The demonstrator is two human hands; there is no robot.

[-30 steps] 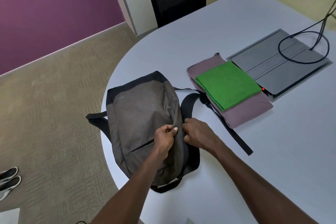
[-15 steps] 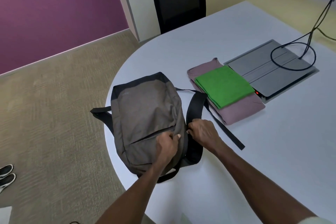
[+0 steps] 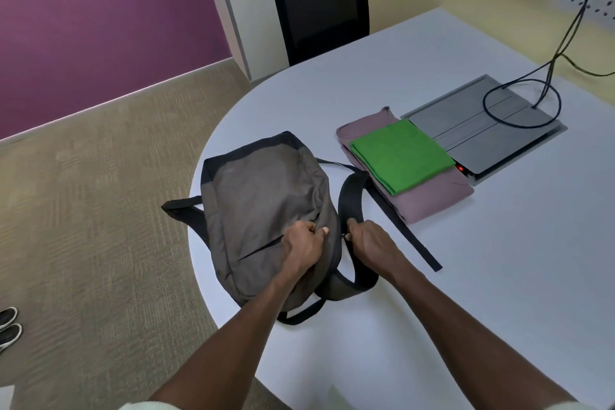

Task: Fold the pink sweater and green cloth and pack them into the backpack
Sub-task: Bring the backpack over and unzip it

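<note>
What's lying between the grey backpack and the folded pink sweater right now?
In the head view, the grey backpack's black shoulder strap and a thinner black webbing strap lie on the white table before the folded pink sweater.

Bare table [image 3: 499,276] right of backpack [image 3: 263,196] — strap [image 3: 402,226] (black) crosses it.

There is one view only, from a wide-angle camera worn on my head. It looks forward and steeply down over my forearms, which enter from the bottom edge. The white table [image 3: 399,326] fills the right and centre, close below me, with the backpack [image 3: 266,196] near mid-frame. Carpeted floor [image 3: 93,210] stretches left, farther off. A purple wall [image 3: 100,20] and black chair [image 3: 319,0] line the top edge.
</note>
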